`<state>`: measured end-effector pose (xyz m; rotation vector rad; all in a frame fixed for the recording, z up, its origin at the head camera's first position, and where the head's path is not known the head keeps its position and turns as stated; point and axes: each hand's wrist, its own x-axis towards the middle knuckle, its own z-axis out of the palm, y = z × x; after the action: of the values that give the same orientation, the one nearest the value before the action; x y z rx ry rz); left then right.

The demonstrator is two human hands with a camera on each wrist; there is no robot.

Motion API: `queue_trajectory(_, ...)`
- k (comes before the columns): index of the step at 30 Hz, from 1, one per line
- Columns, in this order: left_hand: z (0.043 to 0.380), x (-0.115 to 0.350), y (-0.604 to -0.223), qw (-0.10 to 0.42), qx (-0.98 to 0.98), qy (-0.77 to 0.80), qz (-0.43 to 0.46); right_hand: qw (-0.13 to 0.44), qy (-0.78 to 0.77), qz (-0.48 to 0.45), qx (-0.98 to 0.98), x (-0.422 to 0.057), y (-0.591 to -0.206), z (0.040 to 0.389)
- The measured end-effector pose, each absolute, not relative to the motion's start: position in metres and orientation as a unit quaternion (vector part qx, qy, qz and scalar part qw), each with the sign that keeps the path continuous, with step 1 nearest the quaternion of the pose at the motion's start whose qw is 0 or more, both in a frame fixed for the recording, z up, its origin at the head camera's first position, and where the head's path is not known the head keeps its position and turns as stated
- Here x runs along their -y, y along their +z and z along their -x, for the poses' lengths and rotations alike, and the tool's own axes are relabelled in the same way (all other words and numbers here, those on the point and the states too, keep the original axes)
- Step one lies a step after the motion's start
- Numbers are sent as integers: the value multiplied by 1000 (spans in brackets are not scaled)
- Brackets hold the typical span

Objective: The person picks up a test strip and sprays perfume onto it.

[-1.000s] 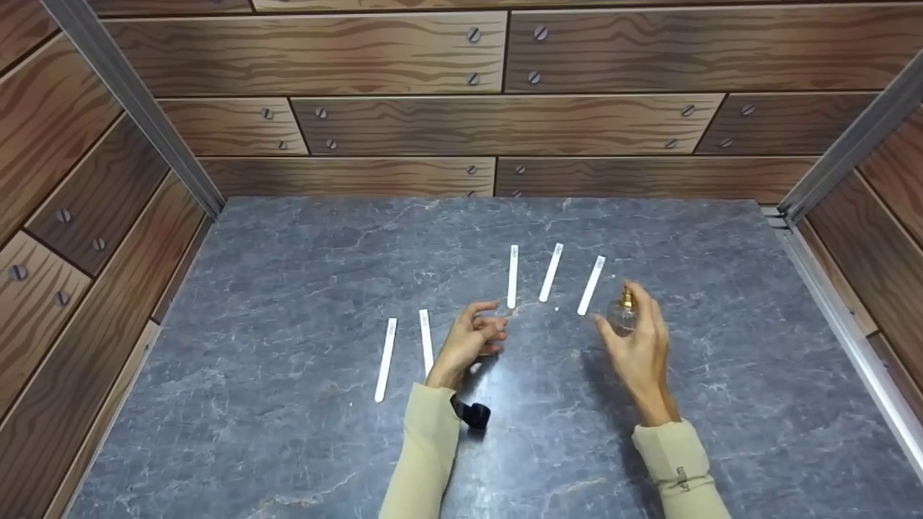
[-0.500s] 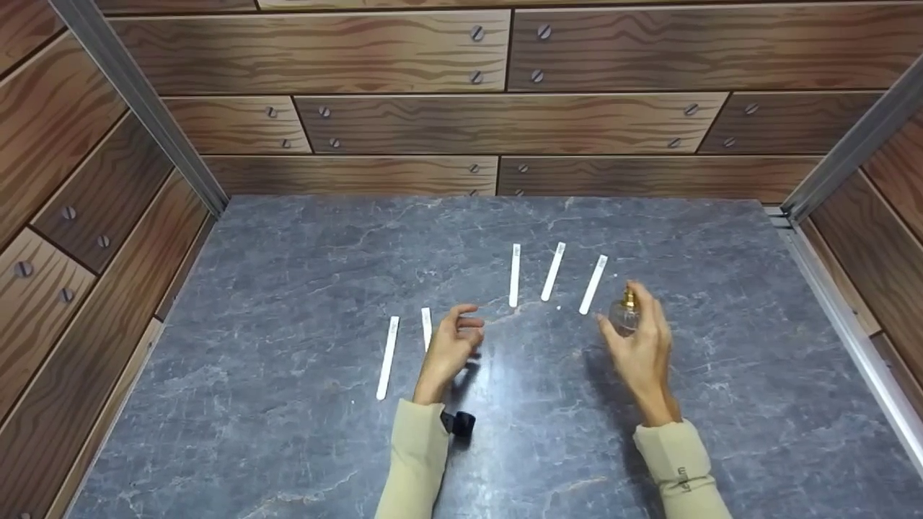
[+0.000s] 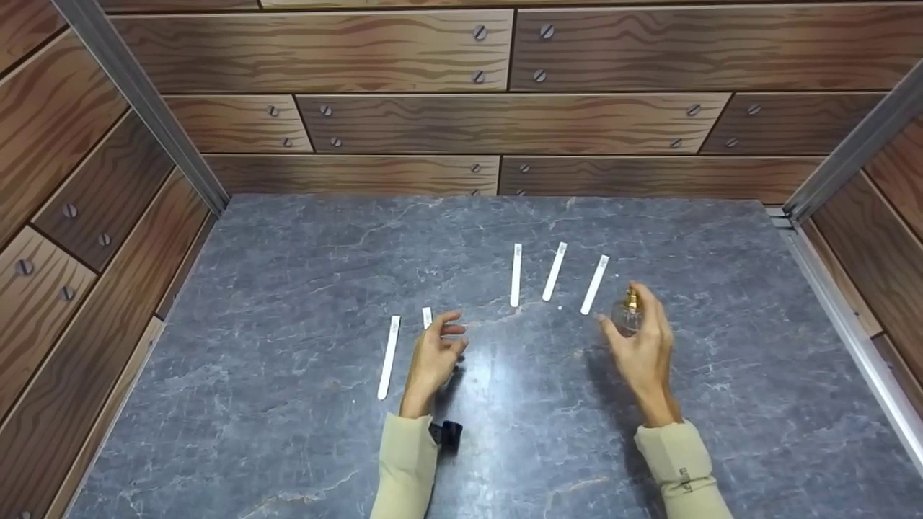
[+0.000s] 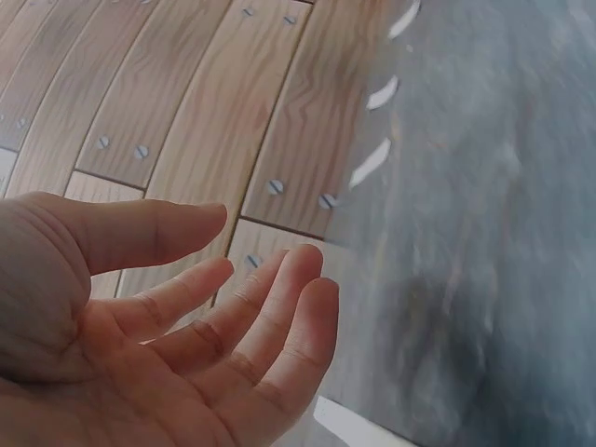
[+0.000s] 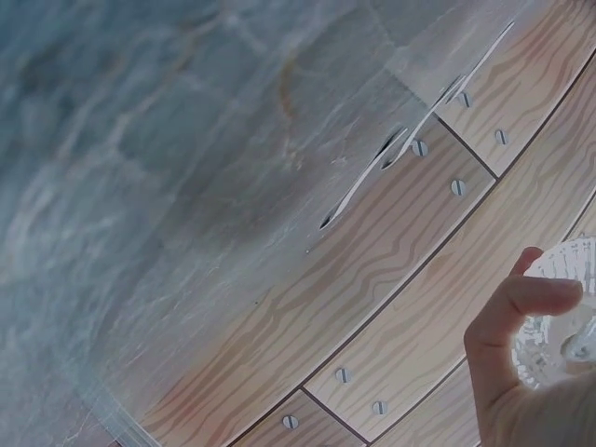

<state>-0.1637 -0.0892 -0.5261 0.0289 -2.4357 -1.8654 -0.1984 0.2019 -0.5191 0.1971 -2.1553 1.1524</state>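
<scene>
My right hand (image 3: pixel 644 353) grips a clear glass perfume bottle (image 3: pixel 626 321) with a gold spray top, held over the right part of the table. The index finger lies on the spray top, and ribbed glass (image 5: pixel 575 256) shows beside the fingers in the right wrist view. Loosely curved and holding nothing, my left hand (image 3: pixel 431 360) hovers over a white paper test strip (image 3: pixel 427 315), hiding most of it. Another test strip (image 3: pixel 389 358) lies just left of that hand.
Between the hands and farther back lie three more white strips, a left one (image 3: pixel 516 275), a middle one (image 3: pixel 554 272) and a right one (image 3: pixel 595 285). Wood-patterned walls (image 3: pixel 404 122) and metal posts (image 3: pixel 144 94) border the grey marbled table (image 3: pixel 303 252).
My left hand has moved left and a little toward me, from near the middle of the table to over the second strip. The right hand and perfume bottle have stayed nearly still.
</scene>
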Motion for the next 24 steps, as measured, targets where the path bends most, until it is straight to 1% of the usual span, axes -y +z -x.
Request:
queue_trajectory(5, 161, 95, -530, 37, 792, -609, -26, 336, 447, -78, 826, -201, -519, 199)
queue_trajectory(11, 158, 98, -531, 53, 797, -600, -40, 328, 439, -71, 833, -201, -519, 198)
queue_trajectory(24, 152, 108, -532, 113, 817, -562, -66, 331, 439, -60, 833, -204, -521, 195)
